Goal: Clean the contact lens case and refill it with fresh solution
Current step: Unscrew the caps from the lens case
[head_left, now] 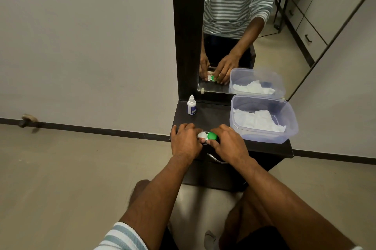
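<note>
The contact lens case (pixel 207 136) lay at the front edge of the dark tabletop (pixel 211 116), its long axis running left to right along that edge, white cap (pixel 202 135) on the left and green cap (pixel 213 136) on the right, both caps facing up. The left hand (pixel 186 141) curled its fingers round the white end, thumb at the near side; the right hand (pixel 228 142) pinched the green cap between thumb and fingers. A small white dropper bottle (pixel 191 105) stood upright near the back left corner, well apart from the case. A clear plastic container (pixel 264 119) holding white tissue (pixel 257 120) filled the right side, close beside the right hand. Bare top lay between the case and the mirror (pixel 244 26) behind.
</note>
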